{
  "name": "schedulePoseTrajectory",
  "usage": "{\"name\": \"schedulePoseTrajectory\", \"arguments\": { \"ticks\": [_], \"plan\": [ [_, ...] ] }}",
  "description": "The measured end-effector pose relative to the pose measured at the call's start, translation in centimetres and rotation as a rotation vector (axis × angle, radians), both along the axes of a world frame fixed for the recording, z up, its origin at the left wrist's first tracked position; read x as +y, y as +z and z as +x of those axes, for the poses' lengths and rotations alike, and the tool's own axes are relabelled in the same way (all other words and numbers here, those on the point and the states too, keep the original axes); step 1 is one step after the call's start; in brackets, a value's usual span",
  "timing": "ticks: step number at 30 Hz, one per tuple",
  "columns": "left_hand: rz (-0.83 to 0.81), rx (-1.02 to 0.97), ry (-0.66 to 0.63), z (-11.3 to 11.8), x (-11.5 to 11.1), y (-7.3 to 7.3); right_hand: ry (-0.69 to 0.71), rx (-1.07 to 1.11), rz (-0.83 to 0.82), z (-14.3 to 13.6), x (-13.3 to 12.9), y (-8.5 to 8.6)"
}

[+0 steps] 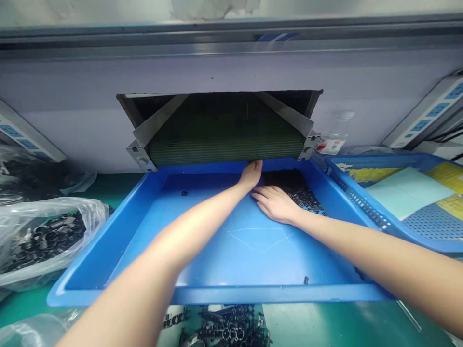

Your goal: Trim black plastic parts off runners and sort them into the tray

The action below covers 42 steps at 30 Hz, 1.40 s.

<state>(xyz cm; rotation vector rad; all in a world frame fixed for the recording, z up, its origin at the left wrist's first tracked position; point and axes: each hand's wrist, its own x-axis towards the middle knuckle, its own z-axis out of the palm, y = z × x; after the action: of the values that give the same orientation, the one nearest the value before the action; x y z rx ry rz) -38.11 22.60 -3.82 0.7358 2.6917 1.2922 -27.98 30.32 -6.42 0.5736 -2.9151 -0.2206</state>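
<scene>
A large blue tray (pixel 202 260) holds a heap of small black parts (pixel 294 193) in its back right corner. At the left edge of that heap is my left hand (pixel 252 174), turned on its side with its fingers stretched out. Just in front of it, my right hand (pixel 275 203) lies palm down with its fingers extended, beside the heap. Nothing shows in either hand, though the palms are hidden. A single black part (pixel 184 193) lies at the tray's back left, and another black part (pixel 306 280) sits near the front rim.
Above the tray's back edge ends a green conveyor belt (pixel 227 144) between metal brackets. A blue basket (pixel 434 231) with papers stands right, a plastic bottle (pixel 333 137) behind it. Clear bags of black parts (pixel 47 236) sit left. More black pieces (pixel 227 327) lie below the tray.
</scene>
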Motion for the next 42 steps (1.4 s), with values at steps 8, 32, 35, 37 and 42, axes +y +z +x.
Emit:
{"name": "schedulePoseTrajectory", "arguments": {
  "ticks": [8,32,35,37,42],
  "plan": [
    [-0.284,0.016,-0.031,2.2,-11.0,0.0,-0.217,-0.063,0.015,-5.3,3.7,-0.2],
    [-0.841,0.303,0.075,-0.7,-20.5,-3.2,-0.206,-0.149,0.111,1.0,5.8,0.6],
    [-0.87,0.337,0.086,-0.6,-20.6,-2.8,-0.377,-0.096,0.131,-0.5,7.3,1.2],
    [-0.889,0.359,0.104,-0.5,-20.6,-2.5,-0.468,-0.082,0.139,-0.8,7.4,1.8],
    [-0.924,0.379,0.159,0.1,-20.3,-1.9,-0.58,-0.164,0.159,1.1,5.7,4.3]
  ]
}}
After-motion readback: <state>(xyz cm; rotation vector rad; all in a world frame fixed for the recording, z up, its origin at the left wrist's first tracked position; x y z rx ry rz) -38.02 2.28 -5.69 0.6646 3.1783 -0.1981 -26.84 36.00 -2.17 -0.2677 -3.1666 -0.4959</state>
